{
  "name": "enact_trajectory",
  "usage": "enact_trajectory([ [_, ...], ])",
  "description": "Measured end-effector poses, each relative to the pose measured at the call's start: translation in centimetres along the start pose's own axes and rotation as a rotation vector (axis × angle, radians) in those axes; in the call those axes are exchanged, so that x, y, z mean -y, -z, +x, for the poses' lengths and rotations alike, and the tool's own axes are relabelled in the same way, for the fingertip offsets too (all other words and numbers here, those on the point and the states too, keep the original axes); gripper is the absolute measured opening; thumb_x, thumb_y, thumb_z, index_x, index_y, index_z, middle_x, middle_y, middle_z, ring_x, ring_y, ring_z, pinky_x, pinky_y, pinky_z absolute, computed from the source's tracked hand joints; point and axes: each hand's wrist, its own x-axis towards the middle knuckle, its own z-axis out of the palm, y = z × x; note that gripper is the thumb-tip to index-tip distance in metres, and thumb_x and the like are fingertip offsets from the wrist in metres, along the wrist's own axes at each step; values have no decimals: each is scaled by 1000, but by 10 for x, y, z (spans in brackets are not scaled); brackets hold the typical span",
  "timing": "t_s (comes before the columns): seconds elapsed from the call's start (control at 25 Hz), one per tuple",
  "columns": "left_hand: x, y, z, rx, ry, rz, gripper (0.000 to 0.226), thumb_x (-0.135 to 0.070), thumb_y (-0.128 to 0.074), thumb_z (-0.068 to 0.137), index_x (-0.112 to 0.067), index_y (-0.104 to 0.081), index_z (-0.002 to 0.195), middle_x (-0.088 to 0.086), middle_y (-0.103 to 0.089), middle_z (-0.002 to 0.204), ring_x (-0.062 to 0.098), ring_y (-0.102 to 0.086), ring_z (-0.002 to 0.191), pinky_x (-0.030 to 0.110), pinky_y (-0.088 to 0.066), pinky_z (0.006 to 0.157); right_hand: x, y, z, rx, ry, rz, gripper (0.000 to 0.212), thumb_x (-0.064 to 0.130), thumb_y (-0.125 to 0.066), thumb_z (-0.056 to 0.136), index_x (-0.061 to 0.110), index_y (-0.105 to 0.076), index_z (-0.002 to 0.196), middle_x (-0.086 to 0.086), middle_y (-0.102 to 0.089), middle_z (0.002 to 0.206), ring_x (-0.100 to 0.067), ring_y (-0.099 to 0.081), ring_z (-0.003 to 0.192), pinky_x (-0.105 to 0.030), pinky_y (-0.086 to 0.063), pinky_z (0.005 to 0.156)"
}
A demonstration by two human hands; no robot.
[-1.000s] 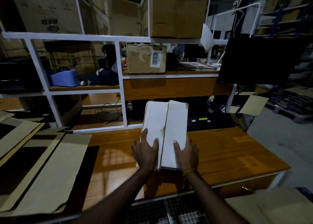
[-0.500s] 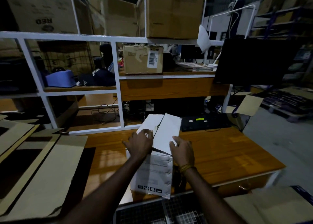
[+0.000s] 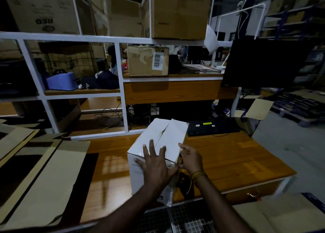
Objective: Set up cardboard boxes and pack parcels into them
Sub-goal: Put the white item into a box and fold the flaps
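A white cardboard box stands upright on the wooden table, its two top flaps folded shut with a seam down the middle. My left hand lies flat with spread fingers over the box's near top edge, pressing the flaps down. My right hand is at the box's near right corner, fingers curled and pinching the edge of the right flap.
Flat brown cardboard sheets lie stacked at the left. A black keyboard sits behind the box, a dark monitor at the right. White shelving holds brown boxes. A wire basket is below the table's front edge.
The box has been stood upright and turned, its top now facing up. My left hand moved onto the top flaps, flattening them; my right hand shifted to the near right corner.
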Motion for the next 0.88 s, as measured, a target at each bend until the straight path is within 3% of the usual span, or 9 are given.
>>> enact_trajectory([
  [0.16, 48, 8, 18, 38, -167, -57, 91, -78, -47, 71, -30, -39, 147, 1, -25, 161, 35, -7, 151, 75, -22, 108, 0, -12, -2, -12, 121, -79, 21, 21, -61, 96, 31, -70, 112, -5, -65, 117, -28, -61, 107, -36, -60, 78],
  [0.24, 78, 19, 28, 57, -257, -155, 89, -74, -58, 72, -28, -44, 147, 1, -30, 160, 32, -13, 151, 68, -27, 111, 2, -16, -3, -24, 157, -195, 23, 23, -61, 95, 29, -69, 115, -12, -52, 137, -33, -44, 132, -39, -51, 98],
  [0.32, 100, 33, 34, 132, -300, -236, 89, -72, -63, 73, -29, -43, 148, -2, -27, 162, 23, -10, 152, 59, -24, 118, 4, -18, -3, -31, 166, -266, 31, 25, -64, 93, 25, -67, 123, -16, -32, 153, -32, -27, 143, -44, -44, 107],
  [0.4, 117, 48, 40, 219, -315, -288, 89, -72, -64, 73, -33, -41, 149, -10, -22, 163, 14, -5, 152, 50, -19, 121, 5, -17, -4, -16, 213, -341, 37, 33, -69, 89, 28, -65, 126, -13, -16, 161, -31, -17, 147, -46, -39, 111],
  [0.52, 139, 65, 43, 266, -286, -274, 80, -68, -66, 76, -39, -42, 148, -16, -21, 162, 13, -3, 153, 49, -17, 121, 0, -12, -3, -5, 268, -484, 47, 41, -73, 86, 36, -60, 131, -11, -7, 164, -34, -8, 149, -54, -36, 111],
  [0.64, 132, 67, 32, -32, -219, -42, 53, -39, -70, 88, -35, -56, 138, -8, -41, 155, 21, -33, 145, 43, -39, 111, -3, -3, 5, -66, 263, -586, 53, 38, -78, 82, 38, -58, 131, -13, -10, 163, -39, -12, 147, -57, -35, 111],
  [0.76, 100, 52, 20, -245, -38, -153, 37, -16, -71, 88, -24, -69, 124, 5, -54, 145, 26, -56, 125, 36, -51, 94, 0, 4, 15, -1, 238, -450, 57, 24, -80, 82, 27, -58, 134, -15, -25, 156, -38, -29, 141, -33, -47, 99],
  [0.8, 92, 46, 17, -227, 11, -187, 41, -18, -74, 86, -25, -68, 126, 7, -50, 147, 28, -52, 128, 37, -52, 94, 2, 5, 15, 37, 223, -418, 58, 21, -79, 82, 23, -56, 136, -16, -31, 150, -35, -38, 135, -23, -48, 92],
  [0.88, 82, 31, 14, -185, 84, -194, 53, -26, -79, 82, -30, -61, 132, 8, -37, 155, 32, -39, 136, 42, -49, 98, 5, 1, 10, 36, 215, -417, 61, 18, -80, 82, 22, -55, 138, -15, -36, 143, -33, -45, 128, -24, -47, 92],
])
